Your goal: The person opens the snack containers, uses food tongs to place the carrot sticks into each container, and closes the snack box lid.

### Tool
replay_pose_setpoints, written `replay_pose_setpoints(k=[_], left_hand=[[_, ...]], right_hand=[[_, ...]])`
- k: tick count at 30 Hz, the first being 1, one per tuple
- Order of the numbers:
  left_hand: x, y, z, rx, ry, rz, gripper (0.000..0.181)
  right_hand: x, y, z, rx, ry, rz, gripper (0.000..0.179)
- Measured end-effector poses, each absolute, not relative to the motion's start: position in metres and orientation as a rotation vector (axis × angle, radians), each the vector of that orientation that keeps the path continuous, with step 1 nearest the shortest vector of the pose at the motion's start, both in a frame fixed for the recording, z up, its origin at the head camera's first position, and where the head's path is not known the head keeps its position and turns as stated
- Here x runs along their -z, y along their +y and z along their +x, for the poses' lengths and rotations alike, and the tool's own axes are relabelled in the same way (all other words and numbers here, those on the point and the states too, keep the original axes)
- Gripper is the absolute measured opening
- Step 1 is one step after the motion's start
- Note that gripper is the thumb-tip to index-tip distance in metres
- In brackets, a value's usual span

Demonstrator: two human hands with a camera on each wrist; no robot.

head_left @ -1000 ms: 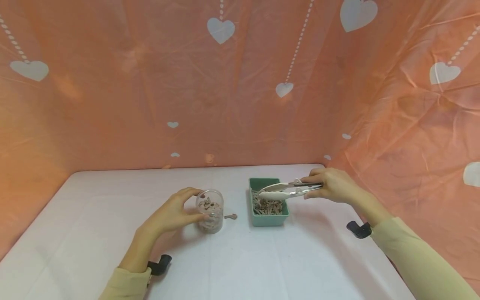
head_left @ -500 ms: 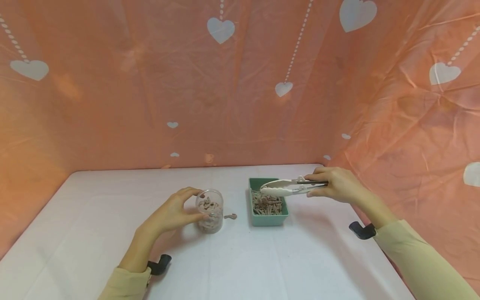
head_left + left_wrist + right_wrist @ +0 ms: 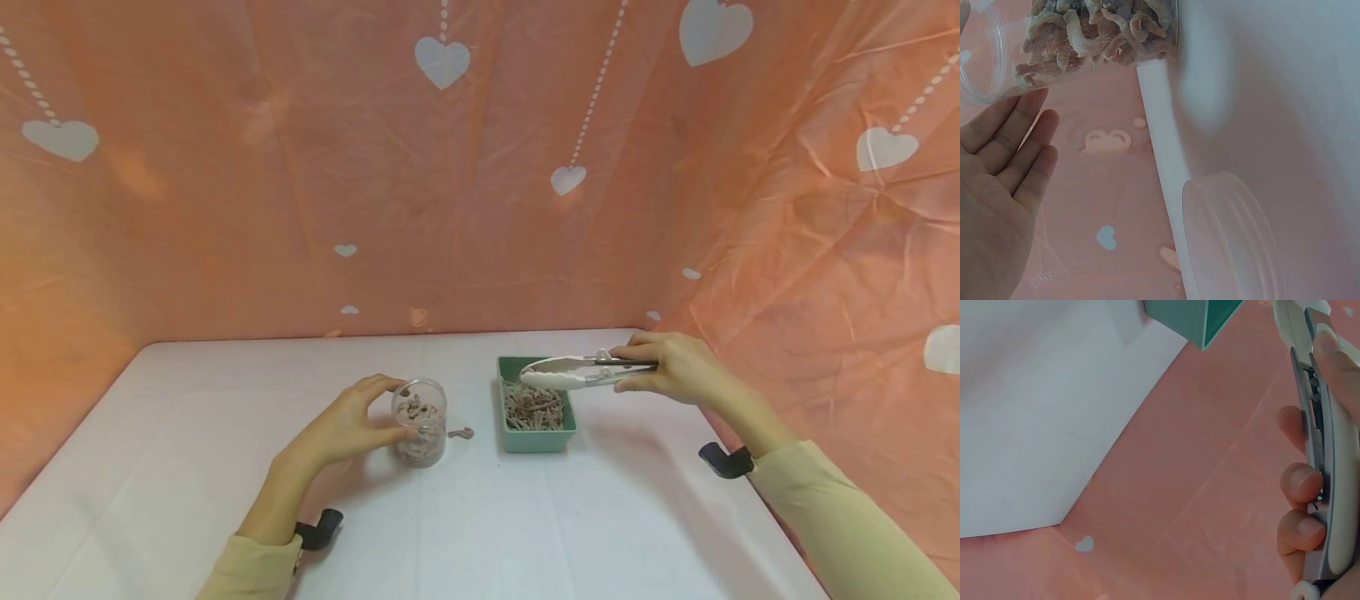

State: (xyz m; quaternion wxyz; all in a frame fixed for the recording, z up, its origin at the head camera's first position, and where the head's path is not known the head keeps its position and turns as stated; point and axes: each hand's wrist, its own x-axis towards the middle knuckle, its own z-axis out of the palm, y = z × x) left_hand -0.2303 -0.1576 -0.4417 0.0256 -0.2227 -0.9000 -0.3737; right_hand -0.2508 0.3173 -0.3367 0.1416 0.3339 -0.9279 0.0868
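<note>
My left hand holds a clear plastic jar near its rim, thumb on one side and fingers on the other. Brownish dried, twisted strips fill the lower part of the jar. My right hand grips a pair of metal tongs with white tips, its fingers wrapped round the handles in the right wrist view. The tips of the tongs are over a green rectangular box holding a heap of similar strips. Between jar and box, one loose strip lies on the table.
A white cloth covers the table. In the left wrist view, a round translucent lid shows to the near side of the jar. Orange sheeting with pale hearts hangs behind and beside the table. Each wrist carries a black band.
The tongs and right hand have moved slightly to the right and up, the tips lifting off the heap of strips. My left hand and the jar have stayed still.
</note>
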Motion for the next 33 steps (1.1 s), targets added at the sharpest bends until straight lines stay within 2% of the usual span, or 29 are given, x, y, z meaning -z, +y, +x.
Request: replay_pose_setpoints(k=[11, 16, 21, 27, 33], left_hand=[[0.442, -0.158, -0.230, 1.164, -2.771, -0.699, 0.066], [0.441, -0.159, -0.230, 1.167, -2.783, -0.691, 0.067], [0.442, -0.159, -0.230, 1.157, -2.788, -0.686, 0.067], [0.442, -0.158, -0.231, 1.147, -2.779, -0.699, 0.067], [0.441, -0.157, -0.231, 1.138, -2.770, -0.708, 0.067]], right_hand=[[0.327, 0.313, -0.250, -0.262, -2.539, 1.017, 0.050], [0.319, 0.306, -0.249, -0.292, -2.496, 1.057, 0.059], [0.312, 0.293, -0.246, -0.320, -2.488, 1.070, 0.055], [0.311, 0.277, -0.252, -0.378, -2.371, 1.137, 0.077], [0.311, 0.259, -0.254, -0.402, -2.382, 1.163, 0.079]])
